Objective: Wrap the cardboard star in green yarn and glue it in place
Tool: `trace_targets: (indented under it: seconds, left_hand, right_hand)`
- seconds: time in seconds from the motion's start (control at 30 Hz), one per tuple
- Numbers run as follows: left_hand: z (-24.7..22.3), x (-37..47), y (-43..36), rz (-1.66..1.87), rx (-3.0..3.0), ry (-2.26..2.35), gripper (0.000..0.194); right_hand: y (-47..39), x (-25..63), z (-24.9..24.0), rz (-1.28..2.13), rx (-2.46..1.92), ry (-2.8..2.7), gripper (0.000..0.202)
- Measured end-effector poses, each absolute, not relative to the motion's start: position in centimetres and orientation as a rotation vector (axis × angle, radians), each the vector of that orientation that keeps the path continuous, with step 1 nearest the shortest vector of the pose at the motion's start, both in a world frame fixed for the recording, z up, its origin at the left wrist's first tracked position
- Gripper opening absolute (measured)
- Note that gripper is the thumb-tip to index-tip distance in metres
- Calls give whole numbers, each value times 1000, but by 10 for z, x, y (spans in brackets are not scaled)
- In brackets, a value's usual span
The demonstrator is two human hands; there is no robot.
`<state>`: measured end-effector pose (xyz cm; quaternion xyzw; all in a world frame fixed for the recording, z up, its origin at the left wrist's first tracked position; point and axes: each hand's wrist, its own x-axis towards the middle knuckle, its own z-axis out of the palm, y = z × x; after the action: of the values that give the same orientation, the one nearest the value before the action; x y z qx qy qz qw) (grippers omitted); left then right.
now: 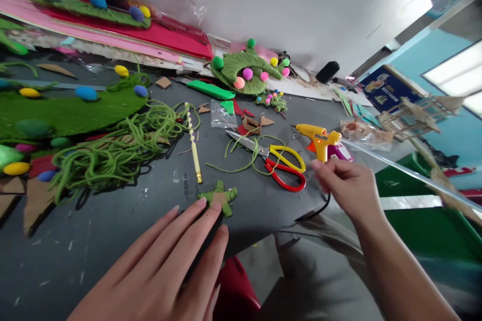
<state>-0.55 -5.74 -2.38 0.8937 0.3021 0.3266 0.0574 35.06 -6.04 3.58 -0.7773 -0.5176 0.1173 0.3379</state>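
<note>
My left hand (pixel 169 256) lies flat with its fingers stretched out, fingertips touching a small cardboard star (pixel 219 197) partly wrapped in green yarn near the table's front edge. My right hand (pixel 346 185) is closed, its fingertips pinching the lower end of a yellow glue gun's handle (pixel 321 148). From the back of the glue gun a long clear glue stick (pixel 406 170) runs off to the right. Between the hands lie scissors (pixel 276 158) with one red and one yellow handle, a strand of green yarn looped over them.
A heap of green yarn (pixel 124 140) lies left beside a green yarn-wrapped shape (pixel 75 110) with colored pompoms. A pencil (pixel 194 148), a green cutter (pixel 211 90) and a pompom wreath (pixel 244 70) are farther back. A green bin (pixel 410 230) stands right, below the table.
</note>
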Motion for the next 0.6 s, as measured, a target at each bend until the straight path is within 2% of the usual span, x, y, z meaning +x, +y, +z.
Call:
trace_targets:
  seconds: [0.07, 0.17, 0.43, 0.6]
  left_hand:
    - [-23, -5, -58, 994, 2697, 918, 41]
    - [-23, -6, -59, 981, 2703, 912, 42]
    - [-21, -6, -56, 952, 2726, 912, 46]
    - [-22, -11, -58, 858, 2759, 942, 66]
  right_hand:
    - [-65, 364, 37, 235, -2080, -1350, 54]
    - [-68, 387, 39, 240, -2146, -1340, 41]
    - [-37, 417, 24, 238, -2136, -1347, 39]
    - [-19, 421, 11, 259, -2027, -1399, 37]
